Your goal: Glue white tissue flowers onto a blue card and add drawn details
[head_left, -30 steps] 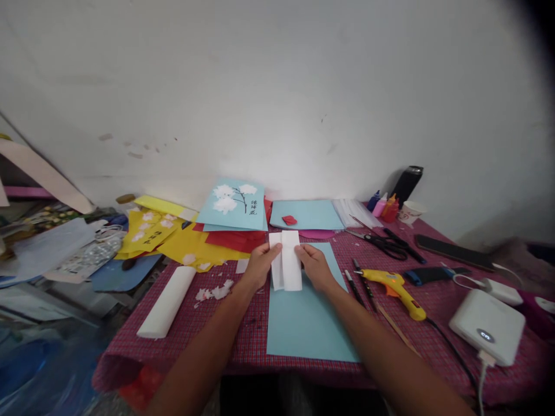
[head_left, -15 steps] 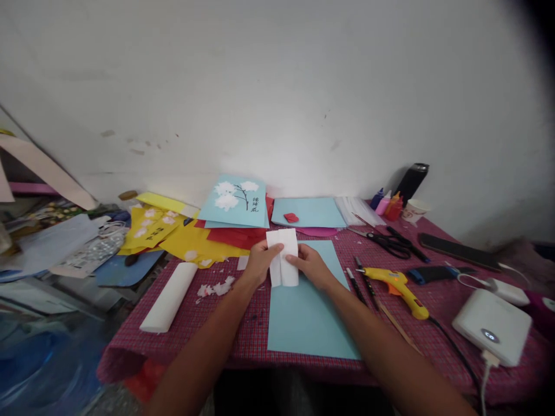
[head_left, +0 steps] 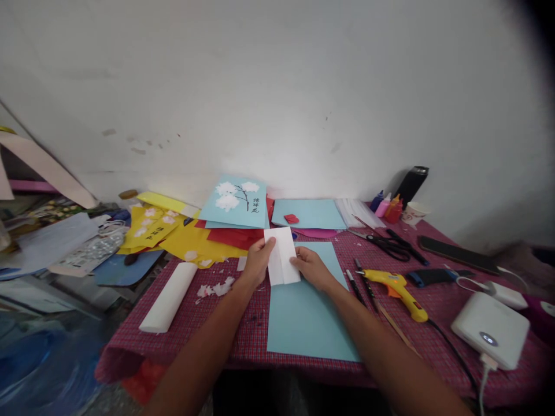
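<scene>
Between my two hands is a folded white sheet of thin paper (head_left: pixel 282 257), with a crease down its middle. My left hand (head_left: pixel 259 260) pinches its left edge, the thumb lying on top. At the lower right edge, my right hand (head_left: pixel 312 267) grips the same paper between thumb and fingers. Below it a light blue sheet (head_left: pixel 307 323) lies flat on the table. To the left lie a white paper roll (head_left: pixel 169 297) and crumpled white scraps (head_left: pixel 215 289).
A yellow hot glue gun (head_left: pixel 396 286), pens (head_left: pixel 355 286), scissors (head_left: pixel 384 242) and a white power bank (head_left: pixel 492 329) lie on the right. At the back stand a blue card with white paper flowers (head_left: pixel 236 202), paint bottles (head_left: pixel 384 205) and a black flask (head_left: pixel 411 185).
The white paper has turned slightly, its top tilting left. My left thumb has shifted up and left toward the paper's edge, and my right thumb has moved outward to the right edge.
</scene>
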`<state>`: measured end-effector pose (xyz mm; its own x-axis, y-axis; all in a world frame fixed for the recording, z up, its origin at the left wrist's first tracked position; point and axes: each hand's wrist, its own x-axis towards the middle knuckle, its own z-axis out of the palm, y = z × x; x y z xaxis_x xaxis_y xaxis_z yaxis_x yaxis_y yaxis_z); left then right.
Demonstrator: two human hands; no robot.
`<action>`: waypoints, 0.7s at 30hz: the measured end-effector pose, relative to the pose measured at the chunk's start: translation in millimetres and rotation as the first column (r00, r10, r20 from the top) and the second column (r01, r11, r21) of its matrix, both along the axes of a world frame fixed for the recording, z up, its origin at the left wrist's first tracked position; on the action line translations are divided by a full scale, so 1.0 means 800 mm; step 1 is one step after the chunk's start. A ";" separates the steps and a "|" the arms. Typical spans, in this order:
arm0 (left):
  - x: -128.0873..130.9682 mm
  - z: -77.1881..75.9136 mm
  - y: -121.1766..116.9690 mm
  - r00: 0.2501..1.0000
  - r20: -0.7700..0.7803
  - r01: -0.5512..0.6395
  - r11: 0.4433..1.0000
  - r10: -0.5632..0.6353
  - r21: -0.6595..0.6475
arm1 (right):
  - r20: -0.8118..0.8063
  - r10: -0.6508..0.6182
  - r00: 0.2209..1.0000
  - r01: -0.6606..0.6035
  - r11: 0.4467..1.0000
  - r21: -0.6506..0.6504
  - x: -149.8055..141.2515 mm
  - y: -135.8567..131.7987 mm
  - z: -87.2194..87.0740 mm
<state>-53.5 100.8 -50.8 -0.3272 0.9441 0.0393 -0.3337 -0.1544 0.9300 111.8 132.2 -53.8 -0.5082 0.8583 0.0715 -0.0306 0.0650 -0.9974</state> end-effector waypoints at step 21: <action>0.003 0.005 -0.005 0.999 -0.042 0.007 0.999 -0.009 -0.041 | -0.032 -0.207 0.978 0.209 0.963 0.172 0.003 0.003 -0.001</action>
